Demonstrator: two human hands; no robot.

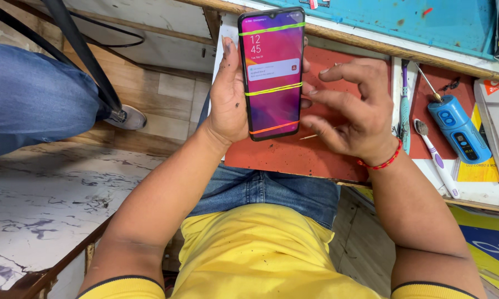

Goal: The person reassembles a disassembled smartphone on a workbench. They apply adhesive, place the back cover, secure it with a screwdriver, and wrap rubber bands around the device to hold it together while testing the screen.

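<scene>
My left hand [228, 97] grips a smartphone [272, 72] upright by its left edge, the lit screen showing a purple and pink lock display. Three rubber bands wrap the phone: two yellow-green ones near the top and middle, an orange one near the bottom. My right hand [352, 113] hovers at the phone's right edge with fingers spread, fingertips touching or nearly touching its side, holding nothing. A red thread bracelet circles my right wrist. Both hands sit above a red work mat [293, 152] on the bench.
A blue cylindrical power tool [459, 127] lies on the bench at right, beside a toothbrush [435, 155], a teal-handled tool [405, 105] and a thin metal probe [426, 80]. Another person's jeans leg [33, 94] and shoe [128, 117] are at left, by black chair legs.
</scene>
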